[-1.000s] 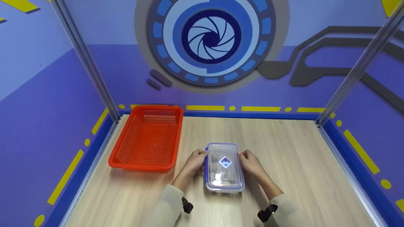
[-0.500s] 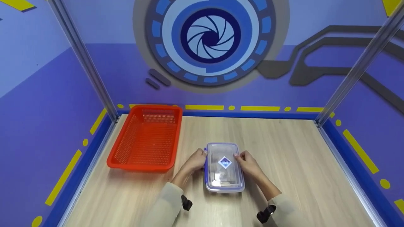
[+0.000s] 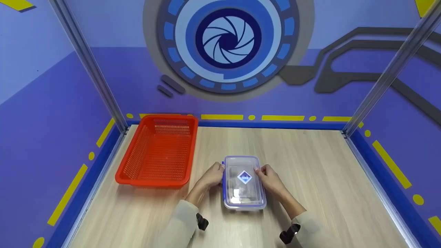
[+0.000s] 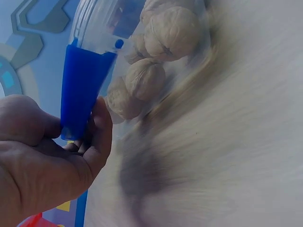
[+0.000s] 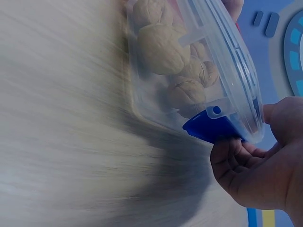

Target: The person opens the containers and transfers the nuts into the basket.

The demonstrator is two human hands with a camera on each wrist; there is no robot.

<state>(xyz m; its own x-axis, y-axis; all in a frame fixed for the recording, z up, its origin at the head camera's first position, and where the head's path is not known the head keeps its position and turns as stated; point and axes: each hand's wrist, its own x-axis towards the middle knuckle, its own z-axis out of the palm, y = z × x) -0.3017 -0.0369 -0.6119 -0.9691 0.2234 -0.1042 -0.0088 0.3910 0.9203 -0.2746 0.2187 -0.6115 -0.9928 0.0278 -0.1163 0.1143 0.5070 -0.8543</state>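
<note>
A clear lidded food container (image 3: 244,198) with a purple-blue rim and a diamond sticker (image 3: 244,177) stands on the table in front of me. Several walnuts (image 4: 146,79) show through its wall. My left hand (image 3: 214,174) pinches the end of the blue side latch (image 4: 83,85) between thumb and fingers; the latch is swung out from the wall. On the other side, my right hand (image 3: 270,179) has its thumb on the lid's edge (image 5: 246,90) and its curled fingers at the other blue latch (image 5: 213,126), which slants away from the wall.
A red plastic basket (image 3: 119,181) with perforated sides stands at the back left of the wooden table (image 3: 310,165). Purple-blue panels (image 3: 155,69) close off the back and both sides, with metal posts at the corners.
My right thumb has moved from the container's right side onto the lid's edge. The left hand keeps its hold on the latch, and the container stays in place.
</note>
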